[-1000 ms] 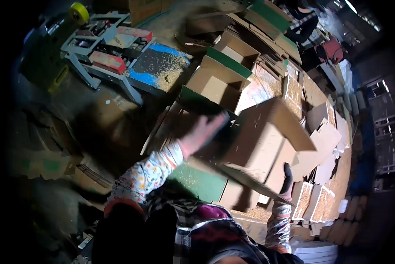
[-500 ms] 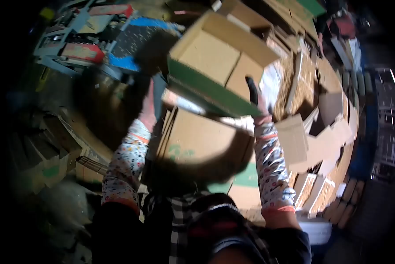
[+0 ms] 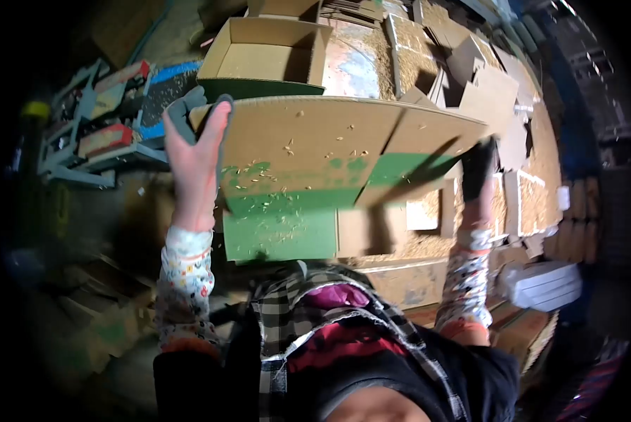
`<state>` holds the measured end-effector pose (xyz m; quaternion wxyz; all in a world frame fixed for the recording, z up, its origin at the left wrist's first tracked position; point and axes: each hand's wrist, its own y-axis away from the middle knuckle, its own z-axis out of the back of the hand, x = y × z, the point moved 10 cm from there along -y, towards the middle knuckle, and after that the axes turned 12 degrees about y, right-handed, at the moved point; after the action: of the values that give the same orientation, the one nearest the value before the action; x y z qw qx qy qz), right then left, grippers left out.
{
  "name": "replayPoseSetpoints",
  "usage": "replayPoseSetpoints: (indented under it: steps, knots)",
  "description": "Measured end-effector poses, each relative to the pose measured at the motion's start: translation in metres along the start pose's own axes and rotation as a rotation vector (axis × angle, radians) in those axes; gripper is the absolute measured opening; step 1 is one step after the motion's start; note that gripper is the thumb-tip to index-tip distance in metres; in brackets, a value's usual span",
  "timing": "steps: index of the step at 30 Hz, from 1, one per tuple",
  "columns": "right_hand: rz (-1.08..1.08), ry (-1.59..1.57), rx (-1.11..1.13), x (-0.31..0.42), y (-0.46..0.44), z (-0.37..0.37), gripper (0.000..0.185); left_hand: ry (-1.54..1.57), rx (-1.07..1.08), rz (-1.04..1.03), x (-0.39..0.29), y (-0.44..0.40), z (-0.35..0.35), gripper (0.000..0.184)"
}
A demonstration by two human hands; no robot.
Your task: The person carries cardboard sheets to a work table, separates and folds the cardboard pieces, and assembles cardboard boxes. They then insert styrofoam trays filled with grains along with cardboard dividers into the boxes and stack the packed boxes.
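A flat brown-and-green cardboard box (image 3: 308, 148) is tilted up in front of my body, with small pale husk-like bits scattered over it. My left hand (image 3: 196, 162) grips its upper left corner, thumb on the near face and the grey-gloved fingers toward the far side. At the right end, my right hand (image 3: 478, 176), in a dark glove, holds the edge; its fingers are partly in shadow. Just beyond the flat box stands an open cardboard box (image 3: 262, 62), its inside bare. Beneath the held piece lies another green-and-brown cardboard panel (image 3: 280, 235).
Boxes filled with straw-like material (image 3: 417, 46) and torn cardboard (image 3: 487, 98) lie to the right. A blue-grey metal frame with red parts (image 3: 108, 141) stands at left. White stacked pieces (image 3: 544, 285) lie at lower right, and folded cartons (image 3: 108, 309) at lower left.
The open box, between my hands before, now stands farther off. My hands have spread apart and hold the flat box, which has risen from lying below into a tilt.
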<state>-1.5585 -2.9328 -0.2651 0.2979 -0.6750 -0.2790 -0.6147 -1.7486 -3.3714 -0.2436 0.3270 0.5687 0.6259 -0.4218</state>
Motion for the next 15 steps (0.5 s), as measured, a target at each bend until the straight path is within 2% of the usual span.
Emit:
replayPoseSetpoints:
  steps: [1, 2, 3, 4, 6, 7, 8, 9, 10, 12, 13, 14, 15]
  knots:
    - [0.102, -0.025, -0.148, 0.028, 0.000, 0.014, 0.046, -0.020, 0.110, -0.020, -0.016, 0.011, -0.017, 0.021]
    - [0.210, 0.146, -0.234, 0.031, -0.005, 0.053, 0.045, -0.037, 0.213, -0.038, -0.027, 0.023, -0.034, 0.015]
    - [0.247, 0.229, -0.303, 0.032, -0.004, 0.054, 0.042, 0.010, 0.192, 0.184, -0.012, 0.031, -0.038, 0.011]
    - [0.288, 0.316, -0.365, 0.036, -0.001, 0.048, 0.039, -0.010, 0.151, 0.150, -0.012, 0.029, -0.035, 0.019]
    - [0.295, 0.182, -0.331, 0.065, 0.015, 0.025, 0.035, -0.033, 0.105, 0.205, -0.010, 0.002, -0.030, 0.031]
    - [0.364, 0.137, -0.232, 0.089, 0.033, 0.006, 0.033, -0.379, 0.361, 0.097, -0.021, 0.002, -0.052, 0.031]
    - [0.408, 0.152, -0.101, 0.104, 0.037, -0.003, 0.036, -0.781, 0.590, -0.131, -0.034, 0.008, -0.074, 0.031]
    - [0.350, 0.157, -0.053, 0.094, 0.032, -0.001, 0.041, -1.037, 0.748, -0.402, -0.051, 0.021, -0.098, 0.032]
    - [0.315, 0.150, -0.017, 0.084, 0.016, 0.001, 0.045, -1.382, 0.832, -0.308, -0.026, 0.019, -0.113, 0.028]
    - [0.123, 0.151, 0.074, 0.017, -0.021, 0.008, 0.072, -1.273, 0.943, -0.379, -0.017, 0.101, -0.171, 0.022]
    - [0.214, 0.384, 0.041, 0.014, -0.013, -0.011, 0.086, -1.206, 1.262, -0.521, 0.000, 0.138, -0.189, 0.026]
    - [0.277, 0.520, 0.070, 0.017, -0.008, -0.033, 0.087, -1.117, 1.570, -0.679, 0.011, 0.172, -0.197, 0.031]
    - [0.326, 0.638, 0.134, 0.020, 0.000, -0.049, 0.089, -1.140, 1.651, -0.184, 0.032, 0.171, -0.192, 0.036]
